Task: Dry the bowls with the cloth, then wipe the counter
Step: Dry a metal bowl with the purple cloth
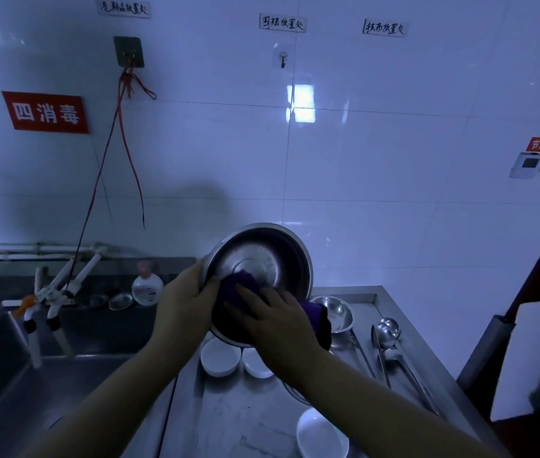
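— Where's the bowl?

— Raised over the counter (245, 421), the steel bowl (262, 256) tips its mouth toward me. My left hand (184, 302) grips its left rim.

— And the cloth?

— My right hand (273, 320) presses the purple cloth (238, 287) into the lower inside wall, fingers spread flat.

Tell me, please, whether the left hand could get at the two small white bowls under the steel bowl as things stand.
Probably not yet. The left hand grips the rim of the tilted steel bowl while the right hand presses the purple cloth into it. The white bowls sit uncovered on the counter just below, so the way is open once that grip lets go.
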A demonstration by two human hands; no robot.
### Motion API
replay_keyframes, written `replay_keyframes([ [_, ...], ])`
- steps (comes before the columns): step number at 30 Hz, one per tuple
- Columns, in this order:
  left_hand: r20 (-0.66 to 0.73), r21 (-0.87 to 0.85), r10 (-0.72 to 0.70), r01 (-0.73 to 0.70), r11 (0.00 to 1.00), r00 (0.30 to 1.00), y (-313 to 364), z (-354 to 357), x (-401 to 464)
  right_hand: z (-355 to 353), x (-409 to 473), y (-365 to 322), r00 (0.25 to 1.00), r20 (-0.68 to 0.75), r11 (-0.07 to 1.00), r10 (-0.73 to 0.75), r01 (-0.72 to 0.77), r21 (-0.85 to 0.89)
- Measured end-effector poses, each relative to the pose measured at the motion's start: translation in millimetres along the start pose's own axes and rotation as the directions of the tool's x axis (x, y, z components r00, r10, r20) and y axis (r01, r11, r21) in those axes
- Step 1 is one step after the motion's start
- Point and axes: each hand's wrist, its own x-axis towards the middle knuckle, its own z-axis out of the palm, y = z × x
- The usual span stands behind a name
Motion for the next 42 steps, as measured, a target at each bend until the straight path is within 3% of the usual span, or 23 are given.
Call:
replay_keyframes([
  [5,0.065,0.087,0.035,-0.041,0.995,0.997,-4.4,-8.8,3.8,-2.6,-14.1,23.5,0.996,0.066,0.998,-0.057,0.057,-0.010],
  [9,0.143,0.142,0.037,-0.058,0.988,0.989,-2.6,-10.4,6.1,-7.2,-3.7,38.9,1.000,-0.004,0.998,-0.031,0.031,-0.051],
  [13,0.213,0.084,-0.056,0.039,0.996,0.975,-9.9,-3.5,0.1,-8.0,10.2,42.1,0.992,-0.053,0.988,-0.110,0.104,-0.110],
  [16,0.184,0.067,-0.030,0.018,0.998,0.982,-8.0,-6.4,2.8,-9.2,8.1,51.4,0.991,-0.069,0.985,-0.119,0.109,-0.132],
  [19,0.116,0.020,-0.067,0.065,0.998,0.991,-7.3,-9.5,8.9,-6.6,-0.7,54.4,0.997,-0.076,0.999,-0.006,0.002,-0.044],
  [23,0.043,0.006,-0.099,0.099,0.995,0.994,-10.4,-1.2,8.2,-1.1,-19.0,28.8,0.992,0.036,0.983,0.123,-0.127,0.130],
  [29,-0.015,-0.006,-0.193,0.193,0.981,0.981,-17.5,15.6,-2.5,2.1,-28.4,-19.0,0.982,0.114,0.933,0.151,-0.180,0.313],
  [34,0.031,0.014,-0.179,0.179,0.984,0.983,-18.4,8.5,3.3,7.1,-31.7,-1.7,0.999,0.004,0.978,0.035,-0.035,0.207],
  [38,0.187,0.064,-0.147,0.137,0.988,0.971,-24.9,-5.5,18.4,8.7,-37.8,26.5,0.978,-0.148,0.981,-0.144,0.160,0.105],
  [42,0.310,0.108,-0.081,0.050,0.993,0.947,-27.4,-14.3,26.9,5.8,-36.3,35.6,0.964,-0.153,0.967,-0.219,0.235,0.096],
])
